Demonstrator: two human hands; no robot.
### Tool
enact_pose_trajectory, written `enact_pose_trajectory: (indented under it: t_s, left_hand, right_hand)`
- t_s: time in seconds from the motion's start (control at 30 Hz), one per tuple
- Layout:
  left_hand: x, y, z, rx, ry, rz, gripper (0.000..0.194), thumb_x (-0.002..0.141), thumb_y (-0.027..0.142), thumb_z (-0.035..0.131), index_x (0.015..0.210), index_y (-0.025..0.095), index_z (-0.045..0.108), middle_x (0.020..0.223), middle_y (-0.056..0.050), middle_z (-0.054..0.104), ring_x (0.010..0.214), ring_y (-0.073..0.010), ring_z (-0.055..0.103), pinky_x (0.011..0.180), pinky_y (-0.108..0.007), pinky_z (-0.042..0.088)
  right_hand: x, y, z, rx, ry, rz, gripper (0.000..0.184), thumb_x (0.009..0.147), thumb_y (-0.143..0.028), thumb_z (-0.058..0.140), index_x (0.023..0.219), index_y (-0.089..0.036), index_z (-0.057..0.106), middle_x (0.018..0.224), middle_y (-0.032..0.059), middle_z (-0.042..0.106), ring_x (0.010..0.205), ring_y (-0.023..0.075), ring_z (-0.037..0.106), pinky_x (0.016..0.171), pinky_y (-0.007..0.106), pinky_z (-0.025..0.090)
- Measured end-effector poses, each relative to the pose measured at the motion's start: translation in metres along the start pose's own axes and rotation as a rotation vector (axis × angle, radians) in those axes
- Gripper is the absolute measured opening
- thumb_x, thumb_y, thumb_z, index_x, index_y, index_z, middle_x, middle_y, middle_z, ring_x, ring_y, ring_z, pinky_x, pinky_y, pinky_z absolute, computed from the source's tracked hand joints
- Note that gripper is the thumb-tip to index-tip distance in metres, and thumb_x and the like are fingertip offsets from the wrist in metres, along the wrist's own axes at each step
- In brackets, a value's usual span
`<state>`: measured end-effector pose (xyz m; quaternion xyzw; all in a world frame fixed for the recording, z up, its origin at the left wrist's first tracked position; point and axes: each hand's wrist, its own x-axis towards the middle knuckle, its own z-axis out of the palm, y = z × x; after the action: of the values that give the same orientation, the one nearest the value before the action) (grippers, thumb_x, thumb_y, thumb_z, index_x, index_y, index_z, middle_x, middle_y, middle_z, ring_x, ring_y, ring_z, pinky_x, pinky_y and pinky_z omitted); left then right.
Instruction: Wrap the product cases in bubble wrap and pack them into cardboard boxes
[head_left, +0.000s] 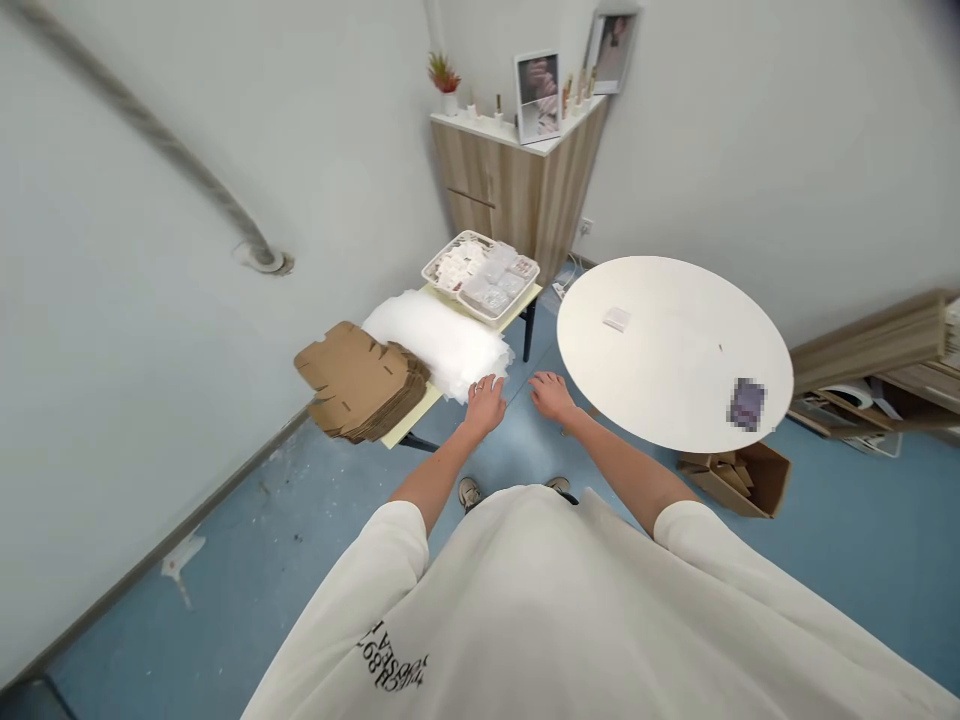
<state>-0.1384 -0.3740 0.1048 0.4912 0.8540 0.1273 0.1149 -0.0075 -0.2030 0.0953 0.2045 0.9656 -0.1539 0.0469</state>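
Observation:
My left hand (487, 403) is held out in front of me with its fingers apart and nothing in it. It is nearest to a stack of white foam sheets (439, 338) on a narrow table; whether it touches their edge I cannot tell. My right hand (553, 396) hovers over the floor, fingers spread and holding nothing, close to the edge of the round white table (645, 370). Beside the foam lies a pile of flat brown cardboard boxes (360, 385). Behind it, two white baskets (487, 312) hold small white pieces and clear plastic packets.
A small white packet (617, 319) and a blurred dark item (747, 404) lie on the round table. Beneath its right side stands an open cardboard box (765, 480). A wooden cabinet (495, 180) with picture frames fills the corner; shelving (877, 345) stands at right.

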Motion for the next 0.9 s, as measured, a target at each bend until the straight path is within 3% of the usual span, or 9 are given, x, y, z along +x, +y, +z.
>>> enact_pose_trajectory:
  t_s: [0.23, 0.33, 0.5, 0.63, 0.9]
  left_hand:
    - [-0.061, -0.124, -0.048, -0.111, 0.113, -0.083, 0.040, 0.099, 0.023, 0.039, 0.136, 0.023, 0.056, 0.137, -0.011, 0.059, 0.132, -0.0262, 0.051, 0.114, -0.044, 0.037]
    - [-0.078, -0.178, -0.069, -0.118, 0.156, -0.151, 0.037, 0.101, 0.026, 0.038, 0.133, 0.023, 0.056, 0.134, -0.011, 0.060, 0.128, -0.0260, 0.054, 0.110, -0.042, 0.040]
    - [-0.097, -0.248, -0.092, -0.063, 0.128, -0.331, 0.035, 0.099, 0.031, 0.049, 0.131, 0.021, 0.056, 0.133, -0.014, 0.059, 0.126, -0.0300, 0.054, 0.109, -0.045, 0.039]
    - [-0.103, -0.276, -0.096, -0.041, 0.075, -0.366, 0.038, 0.093, 0.033, 0.059, 0.129, 0.021, 0.057, 0.136, -0.014, 0.058, 0.130, -0.0318, 0.051, 0.110, -0.045, 0.038]
    - [-0.101, -0.293, -0.098, -0.066, -0.078, -0.397, 0.052, 0.085, 0.050, 0.067, 0.128, 0.022, 0.058, 0.137, -0.011, 0.058, 0.129, -0.0301, 0.052, 0.107, -0.039, 0.040]
  right_hand:
    - [0.054, -0.135, 0.025, 0.032, -0.039, -0.152, 0.042, 0.100, -0.026, 0.043, 0.138, -0.021, 0.059, 0.149, 0.0126, 0.051, 0.137, 0.0316, 0.041, 0.111, 0.049, 0.033]
    - [0.076, -0.191, 0.032, 0.045, -0.031, -0.218, 0.042, 0.100, -0.025, 0.044, 0.139, -0.022, 0.058, 0.149, 0.0116, 0.051, 0.137, 0.0307, 0.040, 0.110, 0.048, 0.034]
    - [0.108, -0.259, 0.037, 0.046, -0.049, -0.299, 0.042, 0.099, -0.026, 0.046, 0.139, -0.024, 0.057, 0.148, 0.0102, 0.052, 0.135, 0.0303, 0.042, 0.109, 0.046, 0.035]
    - [0.128, -0.284, 0.040, 0.010, -0.053, -0.342, 0.041, 0.098, -0.024, 0.044, 0.137, -0.021, 0.058, 0.145, 0.0112, 0.053, 0.132, 0.0305, 0.044, 0.108, 0.045, 0.035]
    - [0.155, -0.303, 0.044, -0.063, -0.085, -0.396, 0.045, 0.096, -0.021, 0.046, 0.139, -0.019, 0.057, 0.146, 0.0123, 0.052, 0.130, 0.0320, 0.043, 0.106, 0.046, 0.034]
